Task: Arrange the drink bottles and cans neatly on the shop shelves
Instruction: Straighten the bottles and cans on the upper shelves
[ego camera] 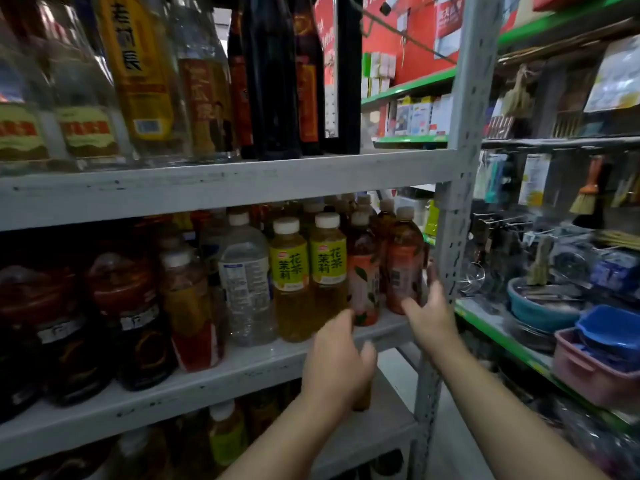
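Observation:
On the grey middle shelf [263, 362] stands a row of drink bottles. Two yellow-labelled jasmine tea bottles [328, 265] are side by side, with a pink-labelled tea bottle [363, 282] and an orange-labelled tea bottle [403, 265] to their right. My right hand [429, 308] is at the orange-labelled bottle's base, thumb across its lower front, fingers straight along its right side. Blurred, my left hand [337, 362] hovers in front of the shelf edge with fingers relaxed, its fingertips near the right jasmine bottle's base. I see nothing held in it.
A clear water bottle [246, 278], a red-labelled bottle [190, 306] and dark jugs [128, 313] fill the shelf's left. Tall bottles crowd the top shelf [221, 183]. A perforated upright post [457, 202] bounds the right end. Basins and tubs [595, 362] sit on the neighbouring green rack.

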`<state>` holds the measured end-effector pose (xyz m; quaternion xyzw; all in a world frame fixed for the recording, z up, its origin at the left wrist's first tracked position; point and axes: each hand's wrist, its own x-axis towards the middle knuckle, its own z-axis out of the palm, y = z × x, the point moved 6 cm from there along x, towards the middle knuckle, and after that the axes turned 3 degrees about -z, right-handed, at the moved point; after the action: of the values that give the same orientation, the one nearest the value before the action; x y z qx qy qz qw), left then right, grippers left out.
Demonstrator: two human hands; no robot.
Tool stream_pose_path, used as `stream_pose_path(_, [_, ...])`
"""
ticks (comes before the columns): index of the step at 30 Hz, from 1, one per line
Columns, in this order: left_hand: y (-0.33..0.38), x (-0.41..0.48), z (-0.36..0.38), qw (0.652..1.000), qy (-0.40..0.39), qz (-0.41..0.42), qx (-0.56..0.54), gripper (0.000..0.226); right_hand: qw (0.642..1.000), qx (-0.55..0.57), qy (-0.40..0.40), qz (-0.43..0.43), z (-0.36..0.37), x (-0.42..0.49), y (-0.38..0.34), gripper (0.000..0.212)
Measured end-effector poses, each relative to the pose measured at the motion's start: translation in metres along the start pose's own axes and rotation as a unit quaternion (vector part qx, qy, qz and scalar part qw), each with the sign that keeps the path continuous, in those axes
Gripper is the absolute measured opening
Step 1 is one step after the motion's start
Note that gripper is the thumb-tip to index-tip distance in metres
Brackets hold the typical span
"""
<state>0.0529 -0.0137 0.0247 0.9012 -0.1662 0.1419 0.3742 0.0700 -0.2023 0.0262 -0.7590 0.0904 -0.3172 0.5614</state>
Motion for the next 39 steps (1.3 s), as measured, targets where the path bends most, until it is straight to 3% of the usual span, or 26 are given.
stream_pose_path(4, [0.020,0.018,0.010,0.996,0.043,-0.038,-0.063,0.041,1.000,-0.003,-0.009,-0.007,0.014,0.015,-0.001,0.064])
stream_pose_path(7, [0.026,0.022,0.021,0.992,0.073,-0.065,-0.081,0.047,1.000,0.001,0.010,0.024,0.016,0.025,0.011,0.068])
stream_pose_path(13, [0.031,0.025,0.034,0.992,0.088,-0.085,-0.038,0.044,0.995,-0.035,0.073,-0.058,0.014,0.023,0.013,0.040])
stream_pose_path(18, [0.036,0.024,0.037,0.990,0.116,-0.048,-0.064,0.074,0.979,-0.149,0.108,-0.088,0.015,0.019,0.012,0.053])
stream_pose_path(21, [0.035,0.025,0.038,0.989,0.121,-0.035,-0.081,0.078,0.985,-0.116,0.079,-0.095,0.019,0.020,0.014,0.061])
stream_pose_path(25, [0.027,0.026,0.041,0.989,0.129,-0.044,-0.059,0.079,0.994,-0.020,0.046,-0.095,0.018,0.021,0.014,0.055])
stream_pose_path(34, [0.041,0.035,0.050,0.983,0.138,-0.038,-0.112,0.084,0.992,-0.030,0.037,-0.121,0.010,0.020,0.008,0.049])
stream_pose_path(39, [0.046,0.038,0.062,0.976,0.174,-0.108,-0.076,0.083,0.993,-0.016,0.012,-0.118,0.005,0.022,0.010,0.050])
